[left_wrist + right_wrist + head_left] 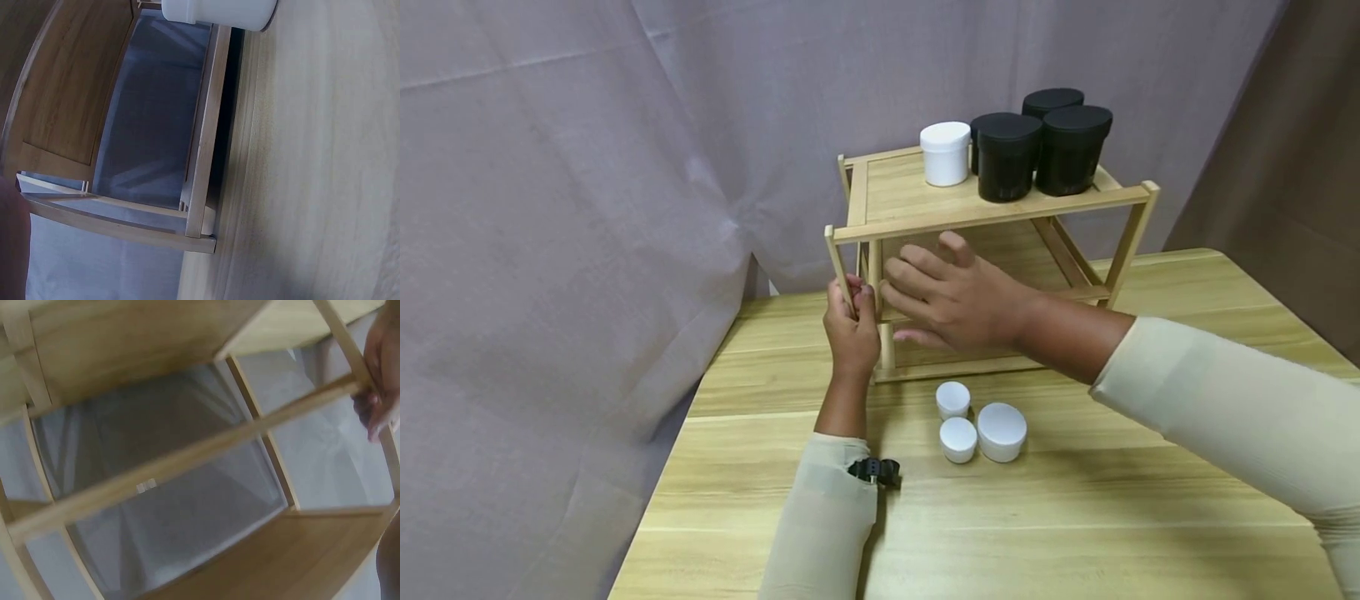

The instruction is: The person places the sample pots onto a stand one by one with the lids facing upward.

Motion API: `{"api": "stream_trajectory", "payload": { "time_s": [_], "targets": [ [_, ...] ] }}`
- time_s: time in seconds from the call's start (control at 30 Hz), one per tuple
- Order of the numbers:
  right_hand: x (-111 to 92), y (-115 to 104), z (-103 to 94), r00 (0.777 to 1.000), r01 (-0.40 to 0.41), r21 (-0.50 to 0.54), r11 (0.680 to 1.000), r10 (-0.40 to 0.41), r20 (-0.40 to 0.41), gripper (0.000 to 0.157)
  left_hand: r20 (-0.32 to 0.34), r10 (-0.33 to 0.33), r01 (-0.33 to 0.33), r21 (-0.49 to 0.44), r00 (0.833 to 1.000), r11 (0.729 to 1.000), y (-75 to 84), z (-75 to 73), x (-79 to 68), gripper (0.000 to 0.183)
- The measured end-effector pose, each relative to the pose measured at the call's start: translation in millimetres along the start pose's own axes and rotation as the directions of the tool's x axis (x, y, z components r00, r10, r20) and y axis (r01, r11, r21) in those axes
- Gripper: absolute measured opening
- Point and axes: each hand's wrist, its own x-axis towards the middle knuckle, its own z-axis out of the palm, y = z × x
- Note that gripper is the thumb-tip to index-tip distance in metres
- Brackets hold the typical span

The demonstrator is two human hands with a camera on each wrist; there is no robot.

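A wooden shelf rack (pixel 917 223) stands on the table. My left hand (pixel 852 333) grips its front left post (pixel 839 265), with thumb and fingers around the wood; the right wrist view also catches this left hand (pixel 382 394) on the post. My right hand (pixel 958 300) hovers before the rack's front left side, fingers loosely bent and nothing seen in them. Three white lidded jars sit on the table below: a larger jar (pixel 1002 432) and two small ones, the front small jar (pixel 958 440) and the rear small jar (pixel 952 400).
On the rack's top shelf stand a white jar (pixel 945 154) and several black jars, the front one (pixel 1009 158) near the shelf edge. A grey curtain (pixel 587 208) hangs behind and left of the wooden table (pixel 760 433).
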Motion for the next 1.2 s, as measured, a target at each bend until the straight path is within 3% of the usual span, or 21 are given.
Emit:
{"api": "stream_trajectory", "payload": {
  "time_s": [0.43,0.63,0.77,0.83,0.93,1.07,1.2],
  "targets": [
    [-19.5,-42.7,-1.2,0.981,0.037,0.204,0.978,-0.075,0.18,0.074,0.036,-0.004,0.005,-0.007,0.999,1.0,1.2,5.1,1.2,0.018],
    [-27.8,-61.3,-1.7,0.989,-0.032,0.321,0.946,-0.017,0.148,0.062,0.022,-0.014,0.014,0.006,1.0,1.0,1.8,2.2,0.5,0.017],
    [-33.1,-73.8,-0.1,0.987,-0.124,0.383,0.916,0.073,0.145,0.067,0.018,-0.014,0.014,0.002,1.0,1.0,2.3,-0.7,1.1,0.018],
    [-35.6,-80.2,-0.8,0.976,-0.199,0.427,0.882,0.138,0.17,0.07,0.013,-0.012,0.012,0.008,1.0,1.0,2.0,-1.5,1.3,0.018],
    [-38.6,-89.4,-4.4,0.942,-0.332,0.503,0.798,0.249,0.226,0.07,0.005,-0.013,0.013,0.001,1.0,1.0,2.0,-2.3,1.3,0.016],
    [-42.8,-96.4,-13.9,0.872,-0.488,0.577,0.654,0.38,0.307,0.066,0.017,-0.022,0.022,-0.025,1.0,0.999,1.5,-1.8,1.1,0.016],
    [-52.7,-99.6,-21.1,0.795,-0.605,0.574,0.552,0.459,0.397,0.06,0.03,-0.029,0.03,-0.038,0.999,0.999,0.8,-0.3,0.5,0.016]
  ]
}}
